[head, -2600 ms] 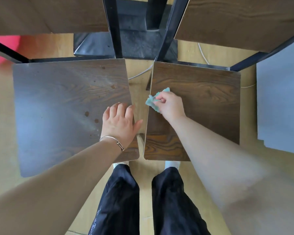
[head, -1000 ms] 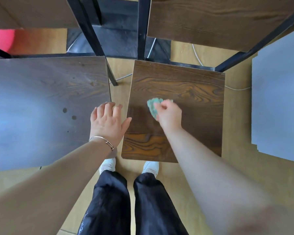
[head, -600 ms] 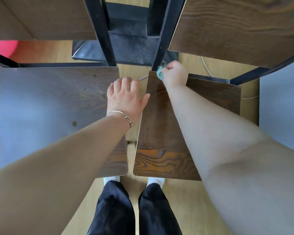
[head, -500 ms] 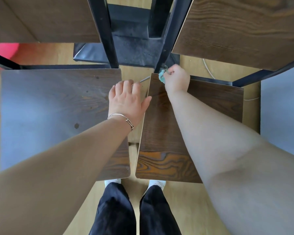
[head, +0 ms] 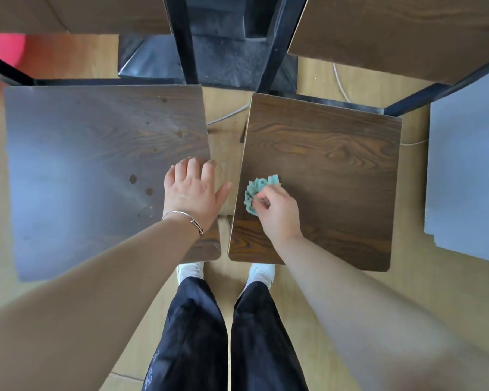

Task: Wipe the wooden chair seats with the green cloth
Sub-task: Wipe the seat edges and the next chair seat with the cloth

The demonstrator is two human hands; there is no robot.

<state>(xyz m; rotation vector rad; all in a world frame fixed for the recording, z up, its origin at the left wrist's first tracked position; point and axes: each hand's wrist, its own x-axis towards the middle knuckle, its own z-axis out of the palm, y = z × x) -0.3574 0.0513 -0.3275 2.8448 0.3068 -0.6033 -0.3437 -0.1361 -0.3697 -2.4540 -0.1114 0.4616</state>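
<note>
The green cloth (head: 255, 193) is bunched in the pinching grip of the right hand (head: 277, 213) and pressed on the right chair seat (head: 331, 165), near its 9 o'clock edge. At 9 o'clock from the cloth, across a narrow floor gap, the left hand (head: 194, 194) is laid flat with its grip spread on the left chair seat (head: 96, 153), where dark spots (head: 133, 179) are seen.

Left hand (head: 192, 193) flat and spread; right hand (head: 277, 213) fingers pinched closed.
</note>
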